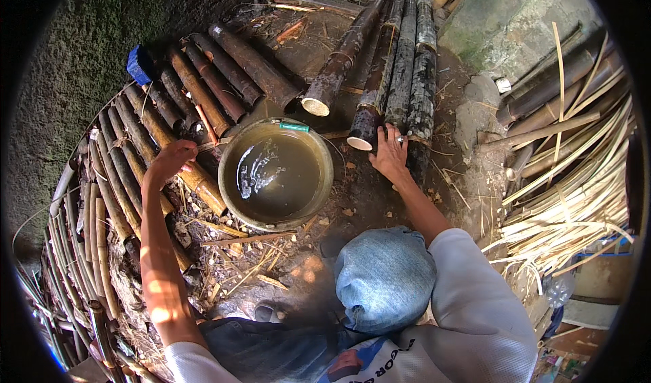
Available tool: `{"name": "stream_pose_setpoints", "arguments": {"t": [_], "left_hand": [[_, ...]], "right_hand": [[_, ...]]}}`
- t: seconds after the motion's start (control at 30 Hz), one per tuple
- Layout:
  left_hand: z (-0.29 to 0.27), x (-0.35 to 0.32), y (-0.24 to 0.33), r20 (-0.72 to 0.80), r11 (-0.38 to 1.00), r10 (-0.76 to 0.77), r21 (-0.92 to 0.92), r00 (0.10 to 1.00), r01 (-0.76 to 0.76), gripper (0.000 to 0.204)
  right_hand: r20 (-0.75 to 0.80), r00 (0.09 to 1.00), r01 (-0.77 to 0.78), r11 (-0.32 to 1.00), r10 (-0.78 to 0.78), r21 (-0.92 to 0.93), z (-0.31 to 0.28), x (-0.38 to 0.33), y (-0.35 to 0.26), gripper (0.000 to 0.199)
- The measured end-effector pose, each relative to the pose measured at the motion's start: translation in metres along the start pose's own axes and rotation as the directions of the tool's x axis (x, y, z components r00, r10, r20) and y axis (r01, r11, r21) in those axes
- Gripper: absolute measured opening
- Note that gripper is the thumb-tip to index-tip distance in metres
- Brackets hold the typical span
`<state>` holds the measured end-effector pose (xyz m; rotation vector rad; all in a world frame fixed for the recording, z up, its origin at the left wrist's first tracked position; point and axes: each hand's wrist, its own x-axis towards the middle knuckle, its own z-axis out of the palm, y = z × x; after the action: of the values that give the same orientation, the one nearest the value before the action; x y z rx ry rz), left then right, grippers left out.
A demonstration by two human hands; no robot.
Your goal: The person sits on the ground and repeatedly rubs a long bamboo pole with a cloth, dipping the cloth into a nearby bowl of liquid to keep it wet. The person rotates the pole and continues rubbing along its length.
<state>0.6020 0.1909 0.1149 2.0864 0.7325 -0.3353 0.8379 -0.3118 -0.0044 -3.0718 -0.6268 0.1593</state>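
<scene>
While bamboo poles (401, 64) stretch ahead, the right grip (390, 155) touches their ends.

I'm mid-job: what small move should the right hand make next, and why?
Probably curl the right hand around the bamboo pole whose pale cut end lies beside its fingers. They are already spread at that end, while the left hand is across the water basin, so the right seems better placed to steady it.

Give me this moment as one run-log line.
Left hand: left of basin, grip unclear | Right hand: fingers spread at long bamboo poles | Basin: murky water inside
</scene>
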Motion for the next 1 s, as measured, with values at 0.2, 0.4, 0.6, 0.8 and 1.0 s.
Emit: {"name": "stream_pose_setpoints", "arguments": {"t": [0.2,0.4,0.6,0.8,1.0], "left_hand": [[0.006,0.008,-0.024,0.021,0.999,-0.033,0.036,0.999,0.032,0.051],[0.004,0.008,-0.043,0.004,0.992,-0.076,0.101,0.997,0.076,0.043],[0.007,0.002,-0.073,0.019,0.988,-0.13,0.085,0.991,0.128,0.035],[0.0,-0.014,-0.088,-0.048,0.987,-0.118,0.103,0.992,0.122,0.035],[-0.002,-0.03,-0.09,-0.083,0.989,-0.108,0.092,0.991,0.116,0.036]], "right_hand": [[0.199,0.976,0.1,0.994,-0.092,-0.031,0.012,-0.004,0.017,0.103],[0.199,0.978,0.083,0.989,-0.057,-0.122,0.006,0.007,0.005,0.104],[0.181,0.982,0.074,0.987,-0.048,-0.14,0.01,0.029,-0.025,0.101],[0.225,0.974,0.08,0.924,0.007,-0.373,0.03,0.064,-0.039,0.085],[0.215,0.977,0.07,0.944,0.001,-0.321,0.031,0.071,-0.035,0.083]]}}
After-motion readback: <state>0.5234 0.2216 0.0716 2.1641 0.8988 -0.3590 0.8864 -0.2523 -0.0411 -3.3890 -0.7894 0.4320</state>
